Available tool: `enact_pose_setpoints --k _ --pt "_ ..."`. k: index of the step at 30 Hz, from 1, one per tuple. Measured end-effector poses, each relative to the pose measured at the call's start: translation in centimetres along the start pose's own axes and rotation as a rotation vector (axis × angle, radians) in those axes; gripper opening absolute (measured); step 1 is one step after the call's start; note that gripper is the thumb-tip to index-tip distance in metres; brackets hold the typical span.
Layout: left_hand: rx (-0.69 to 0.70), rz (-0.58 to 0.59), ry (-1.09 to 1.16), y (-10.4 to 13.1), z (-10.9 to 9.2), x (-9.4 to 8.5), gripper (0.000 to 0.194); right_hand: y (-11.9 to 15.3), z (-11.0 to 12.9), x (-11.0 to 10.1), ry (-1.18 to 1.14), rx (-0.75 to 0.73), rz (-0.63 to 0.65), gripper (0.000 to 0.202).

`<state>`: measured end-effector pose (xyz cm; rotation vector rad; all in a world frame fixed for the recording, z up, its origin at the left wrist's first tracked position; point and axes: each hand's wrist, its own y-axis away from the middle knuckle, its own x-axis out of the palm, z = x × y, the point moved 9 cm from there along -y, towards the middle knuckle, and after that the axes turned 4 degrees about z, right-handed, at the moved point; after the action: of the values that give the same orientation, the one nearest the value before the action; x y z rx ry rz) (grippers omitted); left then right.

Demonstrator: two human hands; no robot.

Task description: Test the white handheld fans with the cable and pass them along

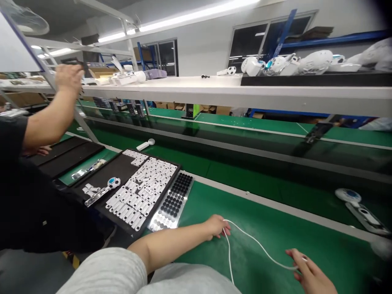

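A thin white cable point(255, 241) runs in a loose curve between my two hands above the green work surface point(214, 200). My left hand point(217, 226) is closed on the cable, and a second stretch hangs from it toward my lap. At the lower right, my right hand point(309, 269) pinches the cable's other part between thumb and fingers, with a small pale end showing by the fingertips. Left of my left hand lies a clear sheet with rows of black round pads point(176, 200).
A black tray point(177, 165) of small white parts stands at the left, with a ball-topped device point(114, 182) on it. Another person's arm point(52, 118) reaches up at far left. A white shelf point(196, 92) crosses ahead. A white device point(364, 212) lies at right.
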<state>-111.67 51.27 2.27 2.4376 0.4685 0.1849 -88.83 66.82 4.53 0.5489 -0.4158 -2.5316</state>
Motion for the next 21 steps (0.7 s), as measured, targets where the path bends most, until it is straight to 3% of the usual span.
enact_pose_setpoints --k 2,5,7,9,11,13,16,21 --pt "0.009 0.005 -0.020 -0.5 -0.2 0.0 0.021 0.1 0.5 0.3 -0.154 -0.050 -0.045 0.049" --pt "0.020 -0.001 -0.095 -1.4 -0.6 -0.1 0.024 -0.4 2.7 -0.4 -0.256 -0.259 -0.191 0.056" --pt "0.021 -0.041 -0.182 -1.7 -0.7 -0.5 0.025 -1.1 3.0 -0.5 -0.087 -0.273 -0.280 0.070" --pt "0.050 -0.108 -0.295 -1.3 -0.6 -0.7 0.035 -1.4 1.6 -0.1 0.199 -0.149 -0.365 0.085" --pt "0.139 -0.148 -0.416 -0.3 -0.6 -0.5 0.051 -0.8 -0.1 0.7 0.260 -0.123 -0.406 0.082" --pt "0.302 -0.111 -0.561 0.8 -0.7 0.5 0.056 0.3 -1.8 2.2 0.289 -0.140 -0.389 0.070" --pt "0.588 0.036 -0.899 2.2 -0.3 3.1 0.048 2.6 -3.8 4.8 0.307 -0.152 -0.336 0.061" --pt "0.609 0.210 -1.235 1.6 2.7 5.3 0.050 6.2 -4.7 8.5 0.311 -0.161 -0.232 0.051"
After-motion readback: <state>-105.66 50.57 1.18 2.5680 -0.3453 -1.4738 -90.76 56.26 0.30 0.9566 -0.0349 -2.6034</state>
